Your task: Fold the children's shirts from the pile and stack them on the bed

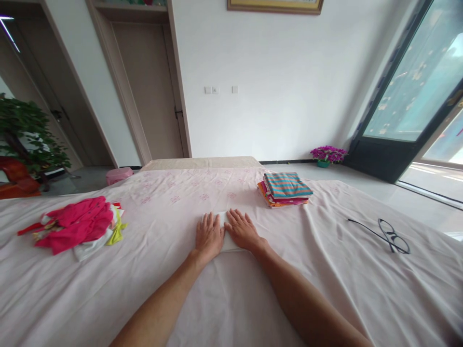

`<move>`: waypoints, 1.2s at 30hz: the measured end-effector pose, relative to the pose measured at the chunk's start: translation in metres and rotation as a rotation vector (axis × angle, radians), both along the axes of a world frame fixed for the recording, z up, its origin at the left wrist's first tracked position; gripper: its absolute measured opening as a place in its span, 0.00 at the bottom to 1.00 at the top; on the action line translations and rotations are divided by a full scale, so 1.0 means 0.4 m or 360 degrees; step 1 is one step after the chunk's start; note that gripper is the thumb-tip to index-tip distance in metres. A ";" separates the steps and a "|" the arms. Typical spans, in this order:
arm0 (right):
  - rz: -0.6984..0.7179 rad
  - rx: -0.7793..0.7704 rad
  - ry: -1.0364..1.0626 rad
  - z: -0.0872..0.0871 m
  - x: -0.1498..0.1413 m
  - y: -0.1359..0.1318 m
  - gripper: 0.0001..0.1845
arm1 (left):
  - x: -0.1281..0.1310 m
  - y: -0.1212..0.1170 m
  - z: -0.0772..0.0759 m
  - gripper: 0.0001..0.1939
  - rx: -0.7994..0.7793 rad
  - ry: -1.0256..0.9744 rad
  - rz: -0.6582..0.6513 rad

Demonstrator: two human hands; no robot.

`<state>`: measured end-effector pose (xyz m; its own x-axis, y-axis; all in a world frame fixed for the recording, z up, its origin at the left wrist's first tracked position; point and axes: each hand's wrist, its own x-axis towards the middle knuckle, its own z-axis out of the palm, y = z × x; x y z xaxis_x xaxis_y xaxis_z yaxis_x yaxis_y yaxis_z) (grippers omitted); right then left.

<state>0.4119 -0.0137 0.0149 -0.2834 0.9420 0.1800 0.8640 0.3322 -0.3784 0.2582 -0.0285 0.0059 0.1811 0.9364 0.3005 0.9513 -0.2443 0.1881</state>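
A folded white cloth (231, 246) lies flat on the pale pink sheet (217, 299) in front of me, mostly covered by my hands. My left hand (210, 235) rests palm down on its left part, fingers stretched out. On the right part lies my right hand (241, 229), also flat, with its fingers pointing away from me. The thumbs nearly meet in the middle. Beyond my right hand stands a neat stack of folded clothes (285, 189), topped by a teal and orange striped piece. Off to the left is a loose heap of clothes (81, 224), bright pink on top.
Black-framed glasses (392, 237) lie on the sheet at the right. Behind the covered surface are a pink stool (119, 175), a pot of purple flowers (327, 155) and a white wall (275, 96). A leafy plant (29, 135) stands at the far left; a glass door (401, 96) is at the right.
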 end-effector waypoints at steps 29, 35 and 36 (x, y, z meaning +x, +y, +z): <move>-0.0593 -0.0888 0.0823 0.081 0.031 0.110 0.14 | -0.386 -0.072 -0.072 0.27 0.0168 -0.0230 0.0166; -0.0662 -0.0919 0.0972 0.084 0.011 0.104 0.11 | -0.393 -0.069 -0.073 0.27 0.0151 -0.0204 0.0166; -0.0666 -0.0914 0.1008 0.085 0.009 0.100 0.10 | -0.393 -0.069 -0.073 0.27 0.0147 -0.0195 0.0159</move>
<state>0.4153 0.0261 0.0488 0.0886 0.9372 -0.3373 0.4489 -0.3399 -0.8264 0.1009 -0.0559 -0.0231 0.0451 0.9153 0.4003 0.9429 -0.1714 0.2855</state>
